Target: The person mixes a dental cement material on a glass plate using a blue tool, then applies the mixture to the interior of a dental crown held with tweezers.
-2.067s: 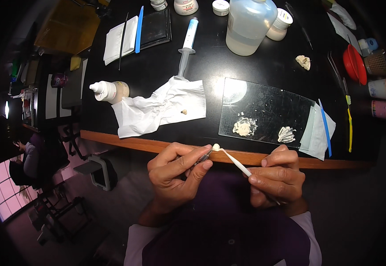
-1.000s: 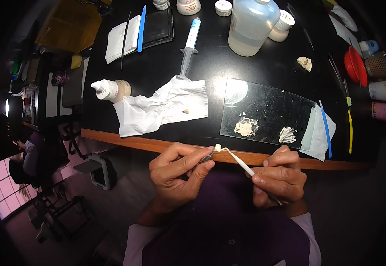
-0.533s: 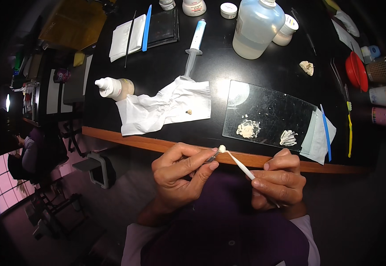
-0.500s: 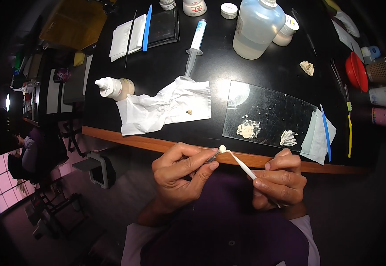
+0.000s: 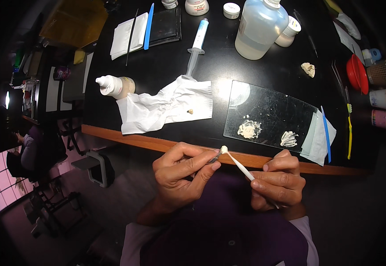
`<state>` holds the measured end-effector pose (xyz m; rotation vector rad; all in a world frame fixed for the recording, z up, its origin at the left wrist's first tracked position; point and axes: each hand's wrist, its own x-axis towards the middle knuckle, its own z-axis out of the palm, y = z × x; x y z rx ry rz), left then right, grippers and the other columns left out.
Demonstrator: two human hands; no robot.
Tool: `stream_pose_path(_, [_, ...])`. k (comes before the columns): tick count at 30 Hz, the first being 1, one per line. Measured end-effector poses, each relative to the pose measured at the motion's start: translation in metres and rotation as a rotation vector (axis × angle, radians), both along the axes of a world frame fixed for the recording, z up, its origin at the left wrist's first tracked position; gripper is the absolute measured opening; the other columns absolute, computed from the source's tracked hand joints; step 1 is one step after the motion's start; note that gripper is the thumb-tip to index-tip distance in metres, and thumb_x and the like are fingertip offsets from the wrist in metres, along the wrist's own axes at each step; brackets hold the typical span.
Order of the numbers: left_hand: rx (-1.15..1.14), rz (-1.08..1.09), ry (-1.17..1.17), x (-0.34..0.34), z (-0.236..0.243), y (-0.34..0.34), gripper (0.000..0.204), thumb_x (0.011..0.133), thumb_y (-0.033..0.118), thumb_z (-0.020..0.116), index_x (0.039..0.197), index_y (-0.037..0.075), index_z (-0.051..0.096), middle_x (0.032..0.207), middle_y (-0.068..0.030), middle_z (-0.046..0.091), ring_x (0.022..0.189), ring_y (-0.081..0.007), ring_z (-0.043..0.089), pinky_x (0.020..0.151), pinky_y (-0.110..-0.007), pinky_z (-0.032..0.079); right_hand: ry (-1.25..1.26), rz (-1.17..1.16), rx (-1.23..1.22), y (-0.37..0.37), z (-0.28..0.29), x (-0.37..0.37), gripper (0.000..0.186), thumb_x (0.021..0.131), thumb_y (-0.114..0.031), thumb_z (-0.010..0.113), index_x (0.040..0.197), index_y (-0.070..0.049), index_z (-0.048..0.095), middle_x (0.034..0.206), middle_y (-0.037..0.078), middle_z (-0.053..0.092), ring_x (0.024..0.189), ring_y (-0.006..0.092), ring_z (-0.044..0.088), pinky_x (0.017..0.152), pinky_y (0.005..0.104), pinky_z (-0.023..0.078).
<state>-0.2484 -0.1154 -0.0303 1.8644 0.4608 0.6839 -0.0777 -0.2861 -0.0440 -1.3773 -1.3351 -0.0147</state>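
Note:
Over the table's near edge, my left hand [image 5: 182, 170] pinches a small metal holder [image 5: 214, 158] between thumb and fingers. At its tip sits a small cream-white tooth crown [image 5: 224, 149]. My right hand [image 5: 279, 181] grips a slim white-handled tool [image 5: 244, 170] like a pen, and its thin tip meets the crown's right side. Whether that tip is a brush or a carver is too small to tell. Beyond my hands, a glass slab [image 5: 272, 104] bears a cream paste mound [image 5: 249, 129] and a ridged white paste patch [image 5: 289, 138].
Left of the slab, a crumpled tissue [image 5: 157, 108] carries a small tooth-like piece [image 5: 190, 111]. Around it are a dropper bottle [image 5: 115, 87] and a syringe [image 5: 198, 44]. A large liquid bottle [image 5: 261, 31] stands behind. A yellow toothbrush [image 5: 349, 133] lies right, past a blue strip [image 5: 325, 133].
The white tool's tip has shifted slightly against the crown, its bend now less visible. Both hands keep nearly the same place and hold.

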Motion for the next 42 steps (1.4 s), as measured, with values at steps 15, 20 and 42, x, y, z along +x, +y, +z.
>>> stream_pose_path(15, [0.004, -0.008, -0.003, 0.0, 0.001, -0.002, 0.028, 0.086, -0.009, 0.085, 0.113, -0.002, 0.083, 0.103, -0.0145, 0.075, 0.088, -0.0162, 0.077, 0.071, -0.023, 0.062, -0.017, 0.002, 0.029, 0.002, -0.003, 0.0, 0.021, 0.081, -0.006, 0.08, 0.1, -0.014, 0.084, 0.093, -0.002, 0.082, 0.084, 0.0137, 0.061, 0.062, 0.0274, 0.043])
stream_pose_path(20, [-0.001, -0.012, -0.008, 0.0, 0.002, -0.002, 0.028, 0.086, -0.01, 0.084, 0.113, -0.002, 0.082, 0.103, -0.015, 0.075, 0.09, -0.0177, 0.078, 0.074, -0.024, 0.063, -0.036, -0.018, 0.064, -0.001, -0.001, 0.001, 0.022, 0.081, -0.005, 0.081, 0.101, -0.012, 0.083, 0.092, 0.0, 0.081, 0.08, 0.0141, 0.059, 0.06, 0.0277, 0.041])
stream_pose_path(42, [0.151, -0.013, 0.218, 0.005, 0.012, 0.009, 0.028, 0.083, 0.001, 0.088, 0.111, 0.001, 0.084, 0.088, -0.0083, 0.075, 0.074, -0.0127, 0.069, 0.063, -0.024, 0.051, 0.001, -0.071, -0.154, -0.014, 0.015, 0.012, 0.028, 0.079, -0.001, 0.078, 0.107, -0.006, 0.082, 0.087, 0.005, 0.079, 0.072, 0.0154, 0.058, 0.06, 0.0302, 0.042])
